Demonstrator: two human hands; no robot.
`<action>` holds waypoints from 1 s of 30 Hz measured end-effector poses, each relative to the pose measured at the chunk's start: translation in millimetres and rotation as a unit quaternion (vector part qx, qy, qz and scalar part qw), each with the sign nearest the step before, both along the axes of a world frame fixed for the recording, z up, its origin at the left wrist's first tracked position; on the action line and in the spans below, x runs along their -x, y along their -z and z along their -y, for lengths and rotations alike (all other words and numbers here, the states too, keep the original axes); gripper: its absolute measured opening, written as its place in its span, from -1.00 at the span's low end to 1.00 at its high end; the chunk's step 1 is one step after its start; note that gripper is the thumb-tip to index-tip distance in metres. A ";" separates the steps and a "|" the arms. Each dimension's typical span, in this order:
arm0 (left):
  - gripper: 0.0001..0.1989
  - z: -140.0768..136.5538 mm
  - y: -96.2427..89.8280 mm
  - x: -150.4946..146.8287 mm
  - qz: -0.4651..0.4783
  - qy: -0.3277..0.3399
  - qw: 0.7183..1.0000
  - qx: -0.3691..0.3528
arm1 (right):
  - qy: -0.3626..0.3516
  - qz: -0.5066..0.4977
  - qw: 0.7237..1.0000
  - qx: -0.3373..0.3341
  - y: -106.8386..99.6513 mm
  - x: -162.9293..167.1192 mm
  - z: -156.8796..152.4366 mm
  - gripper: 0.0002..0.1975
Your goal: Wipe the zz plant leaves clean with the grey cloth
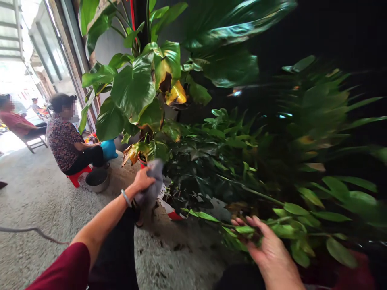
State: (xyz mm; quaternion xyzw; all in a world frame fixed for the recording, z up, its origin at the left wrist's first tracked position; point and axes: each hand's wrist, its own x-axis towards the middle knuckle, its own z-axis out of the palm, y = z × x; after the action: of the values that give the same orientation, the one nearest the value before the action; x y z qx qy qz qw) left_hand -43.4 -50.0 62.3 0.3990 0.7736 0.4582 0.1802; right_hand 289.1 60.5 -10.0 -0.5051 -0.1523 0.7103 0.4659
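My left hand [142,182], with a bangle on its wrist, is closed on a crumpled grey cloth [153,183]. The cloth hangs in front of a leafy plant with large green leaves [134,86], some of them yellowed and brown. At the lower right, my right hand [262,241] is turned palm up, its fingers curled about a green leaf [245,229] on a low, long-stemmed plant. Motion blurs part of this hand, and foliage hides some of what lies in its palm. More narrow leaves [302,217] spread just beyond it.
A white and red planter [172,209] stands between my hands on the concrete floor [54,201]. To the left, a person [65,137] sits on a red stool [78,175] beside a grey basin [97,180]. A hose [33,230] lies on the floor.
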 end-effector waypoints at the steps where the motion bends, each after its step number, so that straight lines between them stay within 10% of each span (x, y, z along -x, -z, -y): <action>1: -0.49 10.2 12.3 -5.2 0.033 0.044 0.998 0.030 | -0.002 0.005 1.000 -0.001 -0.7 -0.8 0.6 -0.86; 6: -0.55 32.8 -19.7 -16.3 0.048 0.017 0.995 -0.091 | -0.006 0.014 1.000 0.013 -5.4 -1.6 0.2 -0.85; 11: -0.41 -22.4 -74.5 -14.4 -0.070 -0.005 0.960 -0.270 | 0.009 -0.007 1.000 0.021 -10.1 6.0 1.0 -0.79; 15: -0.41 -36.2 -22.6 -33.8 -0.072 0.099 0.985 -0.119 | 0.005 -0.015 1.000 0.012 -12.9 7.8 4.8 -0.78; 20: -0.51 24.5 36.1 -57.6 0.037 0.245 0.965 0.086 | 0.003 0.012 1.000 0.000 -5.9 -1.3 3.5 -0.87; 27: -0.42 9.6 -67.1 -60.3 0.060 0.203 0.961 -0.176 | -0.034 0.015 0.999 -0.034 16.7 -7.6 -7.4 -0.98; 30: -0.38 -29.4 -72.6 -70.2 0.028 0.169 0.955 -0.243 | -0.032 0.002 0.999 -0.036 18.0 -3.6 -7.8 -0.99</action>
State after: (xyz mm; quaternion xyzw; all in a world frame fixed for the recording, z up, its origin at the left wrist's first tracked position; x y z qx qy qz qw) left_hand 26.8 -20.6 134.9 0.5425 0.5545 0.6066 0.1742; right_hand 292.8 68.3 -27.9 -0.4841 -0.1952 0.7179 0.4606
